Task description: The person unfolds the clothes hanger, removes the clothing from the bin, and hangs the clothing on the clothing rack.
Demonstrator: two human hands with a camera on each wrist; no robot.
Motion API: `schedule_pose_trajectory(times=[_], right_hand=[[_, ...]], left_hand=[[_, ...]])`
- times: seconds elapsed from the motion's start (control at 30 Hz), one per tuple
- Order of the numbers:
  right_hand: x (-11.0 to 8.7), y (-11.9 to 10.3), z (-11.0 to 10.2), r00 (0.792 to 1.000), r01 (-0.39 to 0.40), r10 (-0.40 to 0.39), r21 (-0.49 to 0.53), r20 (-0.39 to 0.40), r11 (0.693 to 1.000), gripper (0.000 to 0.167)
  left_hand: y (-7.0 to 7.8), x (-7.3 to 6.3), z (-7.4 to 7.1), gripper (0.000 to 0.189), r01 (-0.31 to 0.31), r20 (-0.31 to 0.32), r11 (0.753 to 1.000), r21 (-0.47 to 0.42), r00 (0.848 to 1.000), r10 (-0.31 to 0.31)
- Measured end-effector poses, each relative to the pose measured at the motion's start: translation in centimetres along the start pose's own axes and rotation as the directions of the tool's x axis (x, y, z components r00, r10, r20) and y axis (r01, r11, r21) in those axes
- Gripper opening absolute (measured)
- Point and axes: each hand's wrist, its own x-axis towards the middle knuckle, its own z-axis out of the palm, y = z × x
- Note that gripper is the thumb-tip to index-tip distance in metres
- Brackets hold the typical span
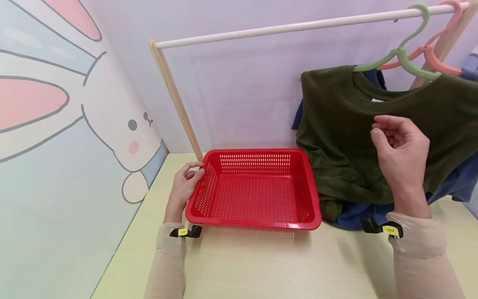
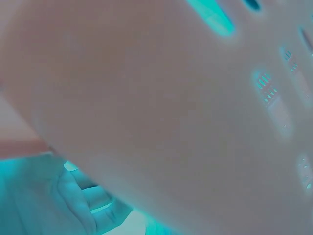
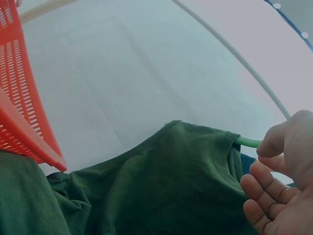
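Observation:
My left hand (image 1: 185, 182) grips the left rim of an empty red plastic basket (image 1: 254, 224), thumb and fingers at its edge. In the left wrist view the basket's slotted side (image 2: 171, 112) fills most of the picture, with the fingers (image 2: 100, 205) at its lower border. My right hand (image 1: 405, 153) is in front of a dark green T-shirt (image 1: 340, 120), fingers loosely curled with nothing in them. The shirt hangs on a green hanger (image 1: 412, 68), and its lower part bunches on the table beside the basket. In the right wrist view, the right fingers (image 3: 266, 186) overlap the shirt's neckline.
A white rod (image 1: 280, 29) on wooden posts (image 1: 175, 97) spans the back. Behind the green shirt, a coral hanger (image 1: 440, 62) carries a blue garment (image 1: 461, 182). The pale wooden table (image 1: 261, 265) meets a rabbit-printed wall (image 1: 56, 199) on the left.

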Motion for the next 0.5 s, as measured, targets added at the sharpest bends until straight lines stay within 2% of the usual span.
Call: schedule_pose_trajectory(times=[0.1,0.23,0.37,0.5], right_hand=[[0.0,0.2,0.0,1.000,0.003,-0.003,0.004,0.006,1.000,0.028],[-0.2,0.7,0.1,0.999,0.022,-0.022,0.007,0.033,1.000,0.030],[-0.2,1.1,0.2,0.996,0.054,-0.054,0.011,0.075,0.998,0.032],[-0.4,1.1,0.4,0.987,0.079,-0.079,0.002,0.138,0.997,0.035]], left_hand=[[0.3,-0.2,0.0,0.040,-0.019,0.001,0.998,0.057,1.000,0.019],[0.9,-0.4,-0.4,0.047,-0.093,0.010,0.983,0.160,0.996,0.092],[2.2,-0.7,-0.7,0.061,-0.170,0.003,0.965,0.202,0.985,0.173],[4.3,-1.5,-0.6,0.069,-0.250,-0.022,0.943,0.222,0.965,0.261]])
